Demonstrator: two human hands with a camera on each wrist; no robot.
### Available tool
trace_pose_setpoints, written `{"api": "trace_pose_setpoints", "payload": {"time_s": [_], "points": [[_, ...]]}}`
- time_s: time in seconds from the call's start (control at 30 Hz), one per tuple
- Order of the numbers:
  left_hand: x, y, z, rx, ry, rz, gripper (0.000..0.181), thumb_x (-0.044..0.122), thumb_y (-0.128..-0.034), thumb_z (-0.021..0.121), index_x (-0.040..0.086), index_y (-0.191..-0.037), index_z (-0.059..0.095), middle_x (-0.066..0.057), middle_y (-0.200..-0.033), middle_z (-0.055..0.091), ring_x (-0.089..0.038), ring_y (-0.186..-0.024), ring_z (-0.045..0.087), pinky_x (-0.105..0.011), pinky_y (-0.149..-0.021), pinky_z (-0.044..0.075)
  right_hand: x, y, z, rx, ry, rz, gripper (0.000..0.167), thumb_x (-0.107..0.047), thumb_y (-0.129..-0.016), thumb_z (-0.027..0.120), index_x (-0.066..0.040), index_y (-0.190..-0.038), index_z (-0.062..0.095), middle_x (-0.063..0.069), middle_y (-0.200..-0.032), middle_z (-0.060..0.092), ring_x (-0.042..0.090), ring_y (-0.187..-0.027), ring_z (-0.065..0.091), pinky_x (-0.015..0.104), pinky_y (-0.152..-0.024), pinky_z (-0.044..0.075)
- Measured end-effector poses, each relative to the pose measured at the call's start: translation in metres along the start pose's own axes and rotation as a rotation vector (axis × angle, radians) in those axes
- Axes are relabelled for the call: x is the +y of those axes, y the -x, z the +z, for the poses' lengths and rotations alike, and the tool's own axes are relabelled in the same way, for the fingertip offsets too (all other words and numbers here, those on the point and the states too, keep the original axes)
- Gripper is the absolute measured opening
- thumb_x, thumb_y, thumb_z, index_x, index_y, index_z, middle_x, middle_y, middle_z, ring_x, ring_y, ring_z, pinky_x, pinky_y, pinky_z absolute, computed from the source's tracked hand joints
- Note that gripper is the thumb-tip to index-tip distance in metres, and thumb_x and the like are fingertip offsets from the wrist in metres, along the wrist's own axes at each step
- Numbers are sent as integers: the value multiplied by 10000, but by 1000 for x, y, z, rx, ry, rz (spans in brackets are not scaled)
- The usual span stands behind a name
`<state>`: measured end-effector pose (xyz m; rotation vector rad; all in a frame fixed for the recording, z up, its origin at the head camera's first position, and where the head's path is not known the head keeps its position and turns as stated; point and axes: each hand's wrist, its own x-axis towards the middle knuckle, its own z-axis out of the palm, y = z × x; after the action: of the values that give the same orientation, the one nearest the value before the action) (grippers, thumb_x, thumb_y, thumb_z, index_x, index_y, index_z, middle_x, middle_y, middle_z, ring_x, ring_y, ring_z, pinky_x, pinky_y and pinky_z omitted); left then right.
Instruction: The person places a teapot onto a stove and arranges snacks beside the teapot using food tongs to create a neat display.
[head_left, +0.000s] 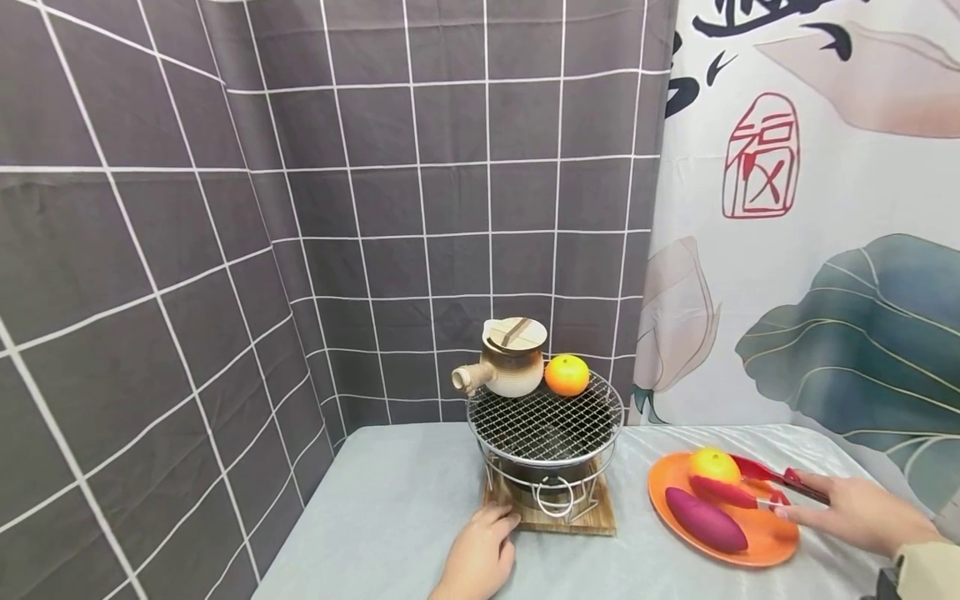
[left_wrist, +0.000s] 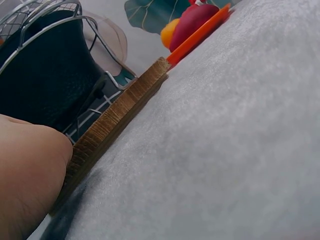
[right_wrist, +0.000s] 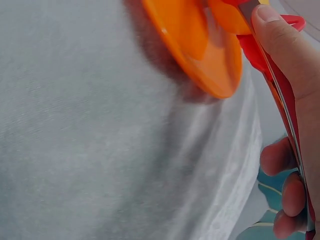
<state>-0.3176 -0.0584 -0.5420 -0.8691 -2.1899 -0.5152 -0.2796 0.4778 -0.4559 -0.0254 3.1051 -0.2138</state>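
One sweet potato [head_left: 707, 520] beside tangerine [head_left: 712, 465], right hand [head_left: 866, 510] firm round red tongs [head_left: 723, 492]; left hand [head_left: 477, 552] relaxed on wooden board [head_left: 543, 523].

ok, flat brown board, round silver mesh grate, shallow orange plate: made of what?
Flat brown board: looks like wood, matte; streaky edge grain.
Round silver mesh grate: metal, likely steel, from its shiny crossed wires.
Shallow orange plate: probably plastic, smooth glossy sheen, though glazed ceramic possible.

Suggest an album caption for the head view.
Right hand holds red tongs at an orange; left hand touches a wooden board.
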Motion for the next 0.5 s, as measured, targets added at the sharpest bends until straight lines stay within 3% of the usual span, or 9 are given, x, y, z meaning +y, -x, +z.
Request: {"api": "trace_pose_setpoints", "payload": {"time_s": [0.27,0.5], "points": [[2,-1,-1,-53,-16,-7,320,46,-732,685,65,-1037,779,-76,-1091,744,-300,-1070,695,-394,-950,558,-5,-8,-20,20,-11,-23,921,-679,-904,565,135,-1334,540,358,-1137,639,436,-939,650,686,-751,528],[4,-3,-5,-103,-26,-21,323,66,-754,678,55,-1061,777,-93,-1116,742,-308,-1105,687,-393,-972,549,-10,-8,-39,92,65,-72,864,-685,-898,571,48,-1355,579,280,-1084,689,348,-877,664,633,-668,544]]}}
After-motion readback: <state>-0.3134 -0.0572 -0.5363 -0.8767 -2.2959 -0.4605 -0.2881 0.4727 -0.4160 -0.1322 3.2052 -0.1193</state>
